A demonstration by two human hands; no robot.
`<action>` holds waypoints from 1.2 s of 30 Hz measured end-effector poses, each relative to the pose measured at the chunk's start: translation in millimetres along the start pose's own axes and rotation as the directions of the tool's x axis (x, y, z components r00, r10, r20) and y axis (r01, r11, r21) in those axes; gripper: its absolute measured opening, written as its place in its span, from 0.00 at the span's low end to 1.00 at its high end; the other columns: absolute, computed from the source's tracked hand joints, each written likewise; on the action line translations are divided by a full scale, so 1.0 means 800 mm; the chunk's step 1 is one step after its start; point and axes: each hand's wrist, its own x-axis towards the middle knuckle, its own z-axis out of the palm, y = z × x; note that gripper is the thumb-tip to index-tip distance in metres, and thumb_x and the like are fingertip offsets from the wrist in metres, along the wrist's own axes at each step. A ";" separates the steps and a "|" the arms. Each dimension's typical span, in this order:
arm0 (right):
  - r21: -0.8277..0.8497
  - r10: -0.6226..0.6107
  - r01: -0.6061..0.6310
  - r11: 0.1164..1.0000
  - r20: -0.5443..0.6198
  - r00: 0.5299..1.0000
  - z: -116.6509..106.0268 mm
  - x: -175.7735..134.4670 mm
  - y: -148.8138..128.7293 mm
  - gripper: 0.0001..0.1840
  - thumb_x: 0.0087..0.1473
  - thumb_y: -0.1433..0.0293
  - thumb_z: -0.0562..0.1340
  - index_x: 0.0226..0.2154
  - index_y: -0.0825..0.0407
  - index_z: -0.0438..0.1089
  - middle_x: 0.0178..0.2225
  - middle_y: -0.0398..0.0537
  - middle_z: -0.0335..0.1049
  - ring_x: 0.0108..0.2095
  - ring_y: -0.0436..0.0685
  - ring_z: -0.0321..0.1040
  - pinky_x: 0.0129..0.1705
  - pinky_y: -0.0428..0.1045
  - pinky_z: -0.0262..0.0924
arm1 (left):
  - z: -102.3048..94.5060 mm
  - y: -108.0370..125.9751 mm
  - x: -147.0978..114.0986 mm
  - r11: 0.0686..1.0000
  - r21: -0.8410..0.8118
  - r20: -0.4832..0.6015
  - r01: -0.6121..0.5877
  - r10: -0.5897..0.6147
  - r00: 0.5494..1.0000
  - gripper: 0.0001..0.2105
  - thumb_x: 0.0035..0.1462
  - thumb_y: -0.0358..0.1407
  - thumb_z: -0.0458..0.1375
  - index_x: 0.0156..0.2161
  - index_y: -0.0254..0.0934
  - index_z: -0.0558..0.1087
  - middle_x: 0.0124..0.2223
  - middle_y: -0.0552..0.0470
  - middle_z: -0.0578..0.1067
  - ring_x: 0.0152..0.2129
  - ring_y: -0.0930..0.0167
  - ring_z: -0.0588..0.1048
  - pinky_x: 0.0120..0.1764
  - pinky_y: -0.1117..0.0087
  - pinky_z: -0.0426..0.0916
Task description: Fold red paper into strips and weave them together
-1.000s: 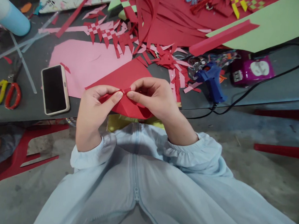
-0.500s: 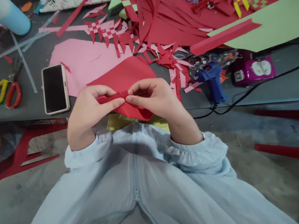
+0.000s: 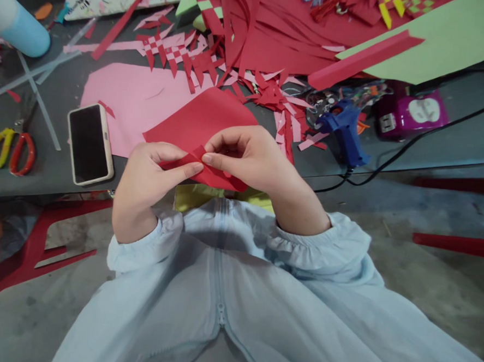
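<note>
A sheet of red paper (image 3: 207,119) is held at the table's front edge, close to my body. My left hand (image 3: 154,178) pinches a folded part of its near side between thumb and fingers. Right beside it, my right hand (image 3: 243,154) grips the same fold with thumb and forefinger, the two thumbs almost touching. The fold lies across the sheet, and part of it is hidden under the fingers. Beneath the sheet's far left side lies a pink paper sheet (image 3: 124,97).
Left of my hands lie a phone (image 3: 89,144) and scissors (image 3: 17,140) with yellow and red handles. On the right are a blue glue gun (image 3: 343,130), its black cable and a purple box (image 3: 414,115). Red and pink paper strips (image 3: 272,92) are heaped beyond.
The red sheet has tilted and shifted slightly right and away from me. My left hand has moved a little to the right, while both hands keep their pinch on the fold.
</note>
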 end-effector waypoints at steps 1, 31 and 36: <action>-0.004 0.001 -0.001 1.000 -0.003 1.000 0.000 0.000 0.000 0.09 0.48 0.66 0.69 0.26 0.55 0.72 0.25 0.43 0.71 0.26 0.48 0.65 0.30 0.46 0.62 | 0.000 0.000 0.000 1.000 -0.006 -0.006 0.004 -0.004 1.000 0.13 0.50 0.43 0.68 0.21 0.39 0.74 0.22 0.56 0.73 0.22 0.73 0.70 0.27 0.70 0.62; -0.072 0.021 -0.021 0.997 -0.005 1.000 -0.004 -0.003 -0.005 0.07 0.49 0.66 0.68 0.27 0.55 0.76 0.26 0.45 0.74 0.28 0.50 0.68 0.31 0.47 0.63 | -0.001 0.009 -0.004 0.995 -0.036 0.033 0.089 -0.088 0.996 0.07 0.50 0.40 0.68 0.25 0.40 0.80 0.26 0.54 0.78 0.27 0.70 0.75 0.31 0.69 0.65; -0.073 0.040 -0.039 0.997 0.018 0.999 -0.008 -0.002 -0.010 0.08 0.49 0.66 0.68 0.27 0.54 0.76 0.26 0.45 0.75 0.28 0.50 0.68 0.30 0.46 0.63 | -0.004 0.010 -0.003 0.994 0.030 0.019 0.105 -0.106 0.994 0.09 0.50 0.41 0.68 0.26 0.38 0.79 0.26 0.54 0.78 0.27 0.70 0.75 0.31 0.69 0.66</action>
